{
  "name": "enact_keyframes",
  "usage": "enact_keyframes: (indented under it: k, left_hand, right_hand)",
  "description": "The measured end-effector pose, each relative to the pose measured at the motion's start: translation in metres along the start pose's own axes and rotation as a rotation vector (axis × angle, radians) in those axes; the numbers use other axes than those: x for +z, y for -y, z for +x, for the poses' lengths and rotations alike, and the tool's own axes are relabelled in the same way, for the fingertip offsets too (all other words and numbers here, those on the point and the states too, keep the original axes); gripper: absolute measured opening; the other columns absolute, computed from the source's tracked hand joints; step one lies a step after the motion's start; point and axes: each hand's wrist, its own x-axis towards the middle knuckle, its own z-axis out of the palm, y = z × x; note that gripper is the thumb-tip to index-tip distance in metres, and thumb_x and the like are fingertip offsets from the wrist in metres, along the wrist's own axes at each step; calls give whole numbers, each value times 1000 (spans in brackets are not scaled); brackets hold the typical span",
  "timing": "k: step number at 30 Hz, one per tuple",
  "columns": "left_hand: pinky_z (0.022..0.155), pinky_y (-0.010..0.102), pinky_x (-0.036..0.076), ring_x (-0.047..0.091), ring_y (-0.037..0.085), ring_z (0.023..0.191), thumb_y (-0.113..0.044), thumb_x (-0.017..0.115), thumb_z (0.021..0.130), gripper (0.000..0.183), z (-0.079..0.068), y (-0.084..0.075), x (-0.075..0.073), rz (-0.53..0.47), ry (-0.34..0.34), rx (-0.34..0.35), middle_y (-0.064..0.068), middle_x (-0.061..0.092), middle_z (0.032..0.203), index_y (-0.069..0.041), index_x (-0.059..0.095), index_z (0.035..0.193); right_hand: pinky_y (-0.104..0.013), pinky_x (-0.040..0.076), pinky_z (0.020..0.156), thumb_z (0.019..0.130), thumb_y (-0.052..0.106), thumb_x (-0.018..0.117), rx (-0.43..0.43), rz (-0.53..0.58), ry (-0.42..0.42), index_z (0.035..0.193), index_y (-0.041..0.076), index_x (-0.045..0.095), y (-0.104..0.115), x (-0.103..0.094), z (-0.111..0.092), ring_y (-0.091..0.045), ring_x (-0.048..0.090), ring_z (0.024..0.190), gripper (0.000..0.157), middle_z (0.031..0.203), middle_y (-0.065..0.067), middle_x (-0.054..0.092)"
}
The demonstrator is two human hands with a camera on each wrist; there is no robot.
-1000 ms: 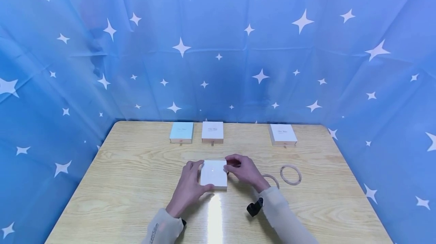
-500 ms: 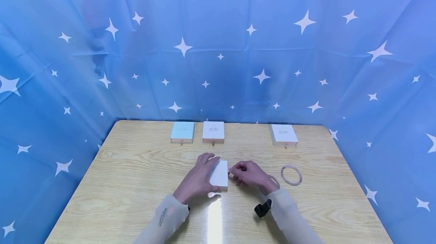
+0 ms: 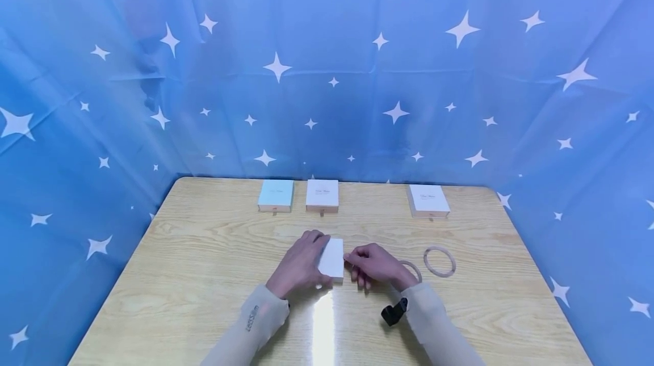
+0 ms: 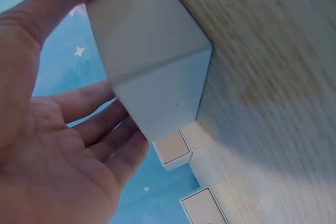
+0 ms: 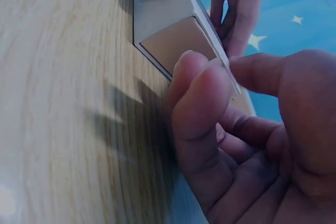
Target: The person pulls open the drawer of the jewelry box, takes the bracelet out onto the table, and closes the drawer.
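A small white drawer box (image 3: 333,259) lies on the table before me. My left hand (image 3: 301,261) grips it from the left, thumb on the near side and fingers at the far side, as the left wrist view also shows with the white box (image 4: 152,30). At its right end my right hand (image 3: 375,264) is close to the drawer's pinkish front (image 5: 176,43). Thumb and forefinger of the right hand (image 5: 252,145) meet at that front, seemingly pinching its small pull tab, which the fingertips mostly hide. The drawer looks pushed in.
A pale blue box (image 3: 276,194) and two white boxes, one in the middle (image 3: 322,194) and one at the right (image 3: 428,200), stand along the back edge. A pale ring (image 3: 439,262) lies right of my right hand; another ring (image 3: 413,268) is partly behind that wrist.
My left hand has slid right over the white box and now covers its left part. My right hand has moved off the box's top right corner to its drawer end.
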Motion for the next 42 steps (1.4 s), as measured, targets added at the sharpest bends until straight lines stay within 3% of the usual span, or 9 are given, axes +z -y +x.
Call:
enact_keyframes:
  k: [7, 14, 29, 36, 42]
  left_hand:
    - [111, 40, 48, 51, 22, 131, -36, 94, 67, 101, 4, 1, 0, -13, -6, 7, 5, 55, 144, -9, 47, 152]
    - [111, 39, 48, 51, 21, 132, -38, 95, 66, 102, 3, 3, 0, -29, -7, 10, 4, 54, 145, -10, 47, 152]
    - [116, 41, 44, 48, 22, 137, -40, 93, 69, 101, 1, 4, 1, -26, 10, -12, 3, 54, 147, -12, 46, 153]
    - [119, 42, 41, 47, 24, 141, -40, 93, 69, 103, -1, 6, 0, -45, 18, -24, 4, 52, 150, -11, 44, 155]
    - [118, 42, 43, 47, 23, 140, -41, 93, 69, 104, -2, 5, 2, -39, 26, -23, 4, 52, 150, -12, 43, 155]
  right_hand:
    - [-25, 55, 48, 106, 30, 56, -49, 18, 38, 98, -3, 67, -4, -5, 5, -9, 60, 50, 36, 74, -14, 72]
    - [-23, 53, 47, 107, 24, 54, -33, 63, 42, 103, -5, 67, -6, -6, 5, -8, 60, 50, 32, 73, -10, 71]
    - [-23, 52, 46, 101, 13, 55, 10, -1, -156, 87, 1, 71, 0, 8, 6, -9, 59, 47, 24, 70, -7, 69]
    - [-24, 53, 46, 101, 13, 57, -5, 5, -164, 88, 0, 71, -4, 8, 6, -9, 60, 48, 24, 72, -11, 71]
    - [-26, 55, 48, 102, 15, 57, 2, -2, -169, 89, 2, 72, -11, 6, 4, -10, 61, 49, 24, 71, -6, 70]
